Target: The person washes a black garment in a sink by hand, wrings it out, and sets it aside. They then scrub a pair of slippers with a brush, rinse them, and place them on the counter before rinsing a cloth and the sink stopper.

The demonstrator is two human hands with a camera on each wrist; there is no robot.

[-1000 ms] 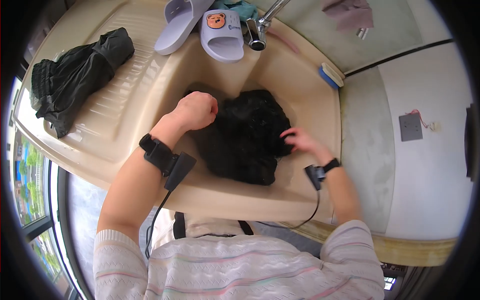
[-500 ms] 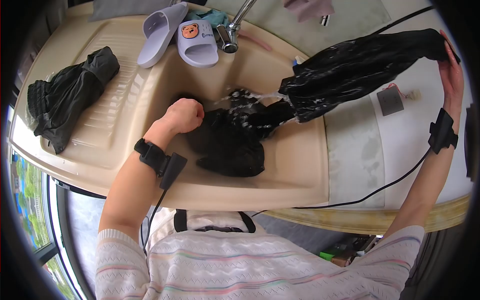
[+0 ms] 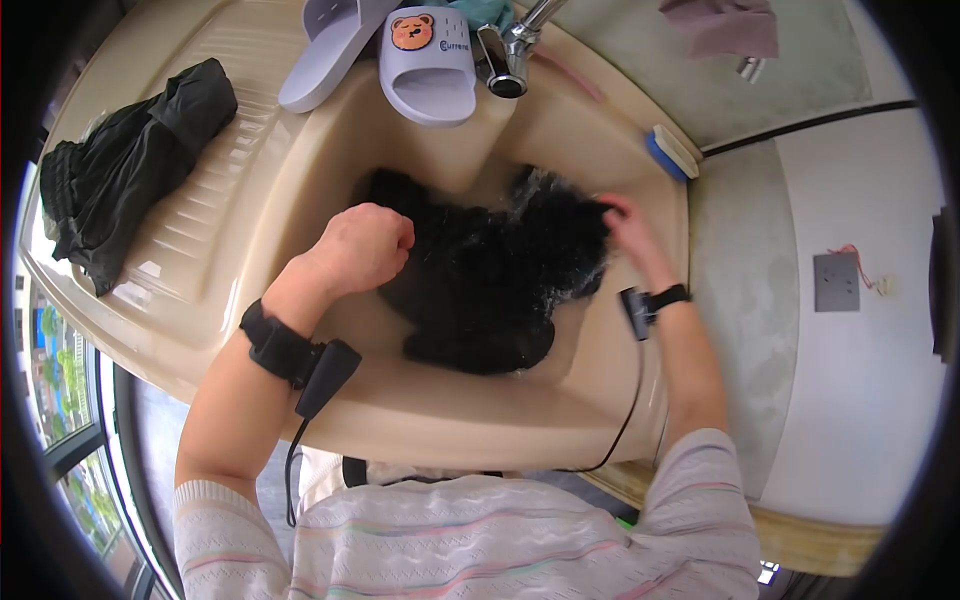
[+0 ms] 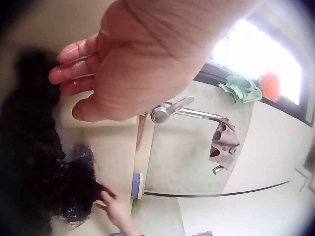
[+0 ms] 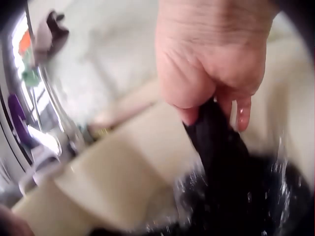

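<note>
A soaked black garment (image 3: 480,280) lies bunched in water in the beige sink (image 3: 480,420). My right hand (image 3: 636,238) pinches one end of it at the right side of the basin. In the right wrist view the cloth (image 5: 219,147) hangs from between thumb and fingers, with water splashing below. My left hand (image 3: 362,245) hovers over the left part of the basin, beside the garment. Its fingers (image 4: 74,71) are loosely bent with nothing between them in the left wrist view.
Dark green clothing (image 3: 140,165) lies on the ribbed washboard at left. Lilac slippers (image 3: 430,85) stand on the back ledge by the chrome faucet (image 3: 507,65). A blue-and-white brush (image 3: 672,155) sits on the right rim. A mauve cloth (image 3: 720,25) hangs behind.
My right hand swung the black garment up and out to the right, dripping, then brought it back down into the basin with a splash. My left hand stayed near the same spot.
</note>
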